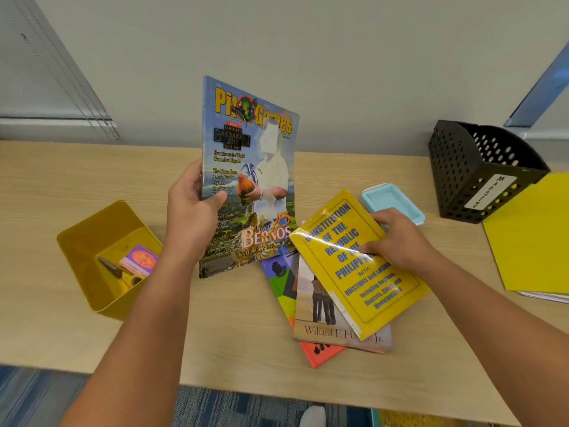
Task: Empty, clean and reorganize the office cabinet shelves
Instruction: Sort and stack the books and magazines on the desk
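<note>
- Left hand point(192, 208) clamped on the magazine point(249, 177), thumb curled over the cover, fingers behind the left edge.
- Magazine held upright over the middle of the bench point(61, 174), cover toward the camera, bottom edge just above the wood.
- Right hand point(397, 238) pinched onto the yellow book point(358, 263), thumb on the cover, fingers tucked beneath its upper right edge.
- Yellow book tilted, lifted at the hand's side, lying across the top of a small pile.
- Beneath it, a grey book point(323, 315) with a picture of standing figures on its cover.
- Under that, an orange book point(320, 354), one corner poking out toward the bench's near edge.
- Also in the pile, a colourful book point(281, 278), showing at the left.
- Pale blue lid point(391, 200) flat on the bench just behind the right hand.
- Black perforated file holder point(474, 171) at the far right, labelled "MAGAZINE".
- Yellow folder point(532, 235) beside that holder, resting on papers.
- Yellow bin point(101, 254) at the left, tipped toward the camera, scissors point(115, 269) and a small pink-and-orange box point(138, 260) inside.
</note>
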A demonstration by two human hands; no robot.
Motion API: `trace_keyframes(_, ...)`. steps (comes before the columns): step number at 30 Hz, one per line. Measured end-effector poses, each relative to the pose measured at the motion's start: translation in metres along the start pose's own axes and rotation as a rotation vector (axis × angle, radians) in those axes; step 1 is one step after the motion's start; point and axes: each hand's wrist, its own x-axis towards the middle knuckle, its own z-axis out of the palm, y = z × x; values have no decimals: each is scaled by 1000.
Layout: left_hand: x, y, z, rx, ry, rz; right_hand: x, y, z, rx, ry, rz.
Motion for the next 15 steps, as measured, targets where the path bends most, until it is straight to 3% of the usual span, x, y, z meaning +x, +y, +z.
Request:
trace_keyframes(4, 0, 0, 0, 15, 0, 11, -7, 1, 2, 85, 105, -146)
trace_keyframes(8, 0, 1, 0, 11, 8, 6, -12, -13, -7, 249, 153, -176)
trace_keyframes(15, -3, 17, -7, -87, 30, 20, -18, -7, -60, 950, 158, -123)
